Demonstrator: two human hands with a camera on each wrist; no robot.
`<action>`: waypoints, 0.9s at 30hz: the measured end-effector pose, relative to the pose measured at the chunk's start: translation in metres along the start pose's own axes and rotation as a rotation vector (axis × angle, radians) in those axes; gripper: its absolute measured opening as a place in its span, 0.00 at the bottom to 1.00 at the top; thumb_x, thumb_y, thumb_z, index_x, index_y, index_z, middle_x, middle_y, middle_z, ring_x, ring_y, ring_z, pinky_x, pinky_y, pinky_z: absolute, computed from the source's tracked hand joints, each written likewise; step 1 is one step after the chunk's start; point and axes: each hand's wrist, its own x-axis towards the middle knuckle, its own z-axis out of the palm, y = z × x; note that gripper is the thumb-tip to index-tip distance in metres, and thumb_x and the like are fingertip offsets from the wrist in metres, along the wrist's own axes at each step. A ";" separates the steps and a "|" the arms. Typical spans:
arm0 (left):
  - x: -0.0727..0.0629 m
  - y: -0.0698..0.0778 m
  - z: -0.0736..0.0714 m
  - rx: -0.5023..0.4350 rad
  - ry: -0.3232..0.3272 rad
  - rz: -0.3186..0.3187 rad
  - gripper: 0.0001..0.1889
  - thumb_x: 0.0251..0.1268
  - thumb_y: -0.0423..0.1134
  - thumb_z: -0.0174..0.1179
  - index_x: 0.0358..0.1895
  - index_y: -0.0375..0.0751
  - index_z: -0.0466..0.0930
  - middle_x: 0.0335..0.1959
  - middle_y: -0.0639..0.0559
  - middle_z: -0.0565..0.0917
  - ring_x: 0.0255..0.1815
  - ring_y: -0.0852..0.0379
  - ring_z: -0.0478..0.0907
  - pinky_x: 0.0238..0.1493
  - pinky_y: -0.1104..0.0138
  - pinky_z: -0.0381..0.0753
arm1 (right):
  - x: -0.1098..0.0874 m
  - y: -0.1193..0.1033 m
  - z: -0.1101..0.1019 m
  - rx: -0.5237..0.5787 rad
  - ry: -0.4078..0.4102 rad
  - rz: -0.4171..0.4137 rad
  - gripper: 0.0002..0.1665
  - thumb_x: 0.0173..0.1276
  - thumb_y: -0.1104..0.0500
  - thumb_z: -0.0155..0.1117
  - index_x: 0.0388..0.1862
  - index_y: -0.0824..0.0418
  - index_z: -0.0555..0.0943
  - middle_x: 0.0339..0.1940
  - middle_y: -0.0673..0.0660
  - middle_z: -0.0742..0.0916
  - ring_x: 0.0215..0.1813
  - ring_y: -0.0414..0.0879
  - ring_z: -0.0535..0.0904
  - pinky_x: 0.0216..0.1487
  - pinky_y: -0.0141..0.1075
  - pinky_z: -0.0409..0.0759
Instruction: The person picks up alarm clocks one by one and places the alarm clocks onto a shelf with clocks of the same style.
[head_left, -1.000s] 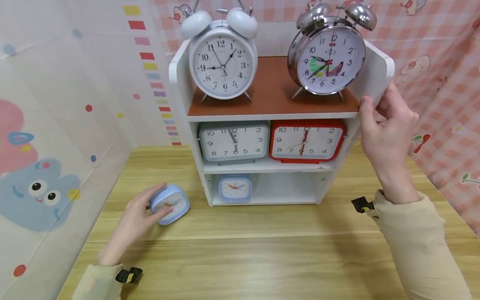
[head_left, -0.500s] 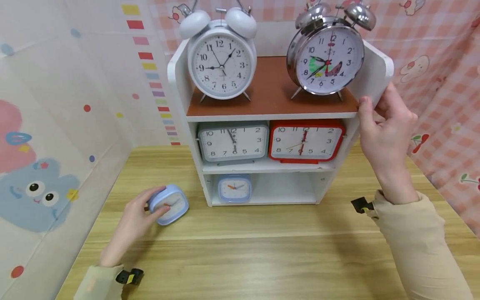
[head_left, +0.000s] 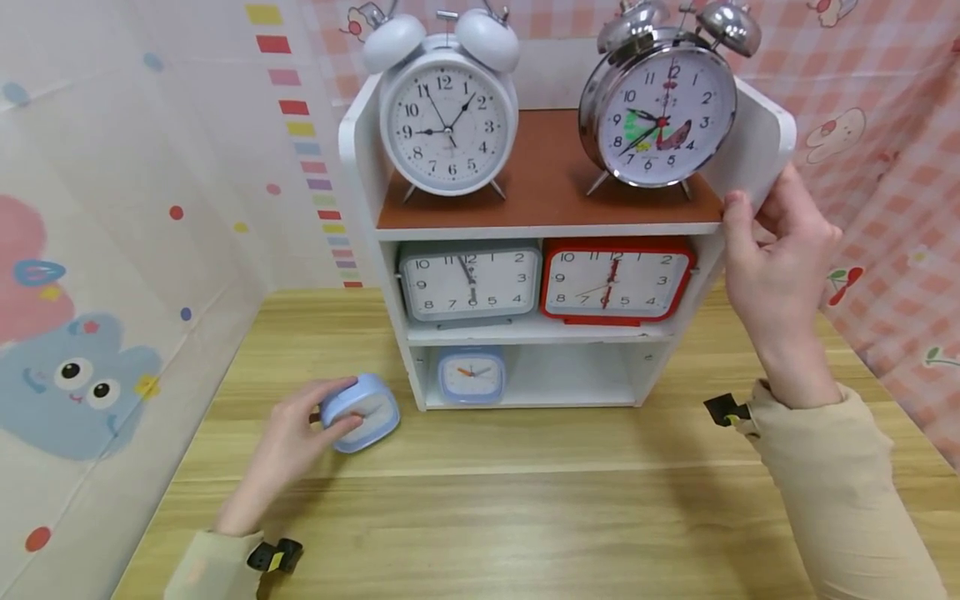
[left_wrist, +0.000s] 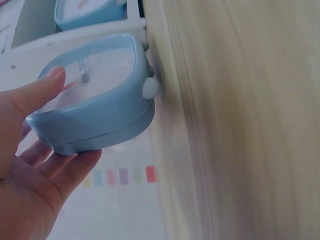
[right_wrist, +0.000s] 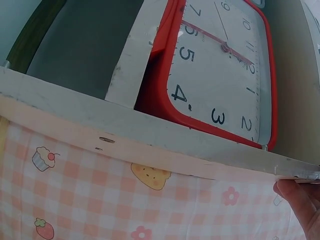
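Observation:
My left hand [head_left: 296, 437] holds a small light blue alarm clock [head_left: 377, 414] low over the table, left of the white shelf unit [head_left: 412, 337]. In the left wrist view the thumb lies across the face of that clock [left_wrist: 102, 107] and the other fingers are behind it. My right hand [head_left: 780, 275] grips the right side panel of the shelf unit near the upper board, thumb at the front edge. Another blue clock [head_left: 471, 377] stands in the bottom compartment, at its left end. In the right wrist view, fingers [right_wrist: 295, 197] touch the panel's edge.
On the brown top board stand a white twin-bell clock [head_left: 450, 125] and a silver twin-bell clock [head_left: 660, 117]. A grey clock [head_left: 471, 283] and a red clock [head_left: 617, 282] fill the middle shelf. Patterned cloth [head_left: 892, 208] hangs behind the wooden table [head_left: 487, 508].
Over the last half second my left hand has moved slightly right with the blue clock, closer to the shelf unit. My right hand keeps its grip on the side panel.

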 end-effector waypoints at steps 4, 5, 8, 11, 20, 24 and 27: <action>0.000 0.009 0.006 -0.015 -0.022 0.047 0.27 0.57 0.30 0.77 0.62 0.37 0.84 0.56 0.39 0.89 0.50 0.51 0.85 0.46 0.62 0.93 | 0.000 0.000 0.001 0.001 -0.001 -0.001 0.20 0.77 0.55 0.58 0.64 0.52 0.85 0.58 0.63 0.91 0.52 0.21 0.86 0.53 0.18 0.84; 0.001 0.012 0.008 -0.019 -0.030 0.056 0.27 0.57 0.31 0.77 0.62 0.37 0.84 0.57 0.39 0.89 0.50 0.51 0.85 0.46 0.63 0.92 | 0.001 -0.001 0.001 0.002 0.003 -0.004 0.20 0.77 0.55 0.59 0.63 0.52 0.85 0.58 0.63 0.91 0.52 0.21 0.86 0.53 0.18 0.84; 0.005 0.020 0.013 -0.036 -0.061 0.080 0.27 0.57 0.32 0.77 0.62 0.39 0.84 0.59 0.41 0.89 0.51 0.53 0.86 0.47 0.67 0.91 | 0.001 0.000 0.000 0.001 0.013 -0.007 0.19 0.77 0.55 0.58 0.63 0.52 0.85 0.57 0.62 0.92 0.51 0.20 0.86 0.52 0.17 0.83; 0.008 0.027 0.015 -0.063 -0.102 0.104 0.26 0.57 0.33 0.77 0.61 0.41 0.85 0.60 0.43 0.89 0.51 0.55 0.86 0.48 0.69 0.90 | 0.000 0.000 0.001 0.004 0.012 0.000 0.19 0.76 0.55 0.59 0.62 0.52 0.85 0.57 0.62 0.92 0.51 0.21 0.86 0.51 0.16 0.83; 0.010 0.048 0.021 -0.126 -0.179 0.160 0.25 0.57 0.34 0.78 0.60 0.44 0.87 0.58 0.44 0.89 0.53 0.51 0.87 0.51 0.67 0.91 | 0.000 0.002 0.001 0.014 0.014 -0.011 0.20 0.77 0.55 0.58 0.63 0.51 0.85 0.57 0.61 0.92 0.52 0.22 0.87 0.51 0.17 0.84; 0.011 0.054 0.028 -0.166 -0.175 0.214 0.25 0.55 0.32 0.78 0.59 0.43 0.87 0.57 0.45 0.90 0.52 0.55 0.87 0.51 0.67 0.91 | 0.001 0.002 0.001 0.012 0.020 -0.032 0.18 0.77 0.55 0.59 0.61 0.50 0.86 0.54 0.63 0.92 0.48 0.19 0.85 0.49 0.15 0.83; 0.012 0.059 0.034 -0.183 -0.184 0.241 0.25 0.54 0.32 0.78 0.59 0.42 0.87 0.57 0.44 0.90 0.52 0.54 0.87 0.52 0.66 0.91 | 0.001 0.002 0.001 0.013 0.027 -0.017 0.18 0.76 0.55 0.60 0.60 0.51 0.87 0.54 0.63 0.92 0.48 0.19 0.85 0.50 0.16 0.84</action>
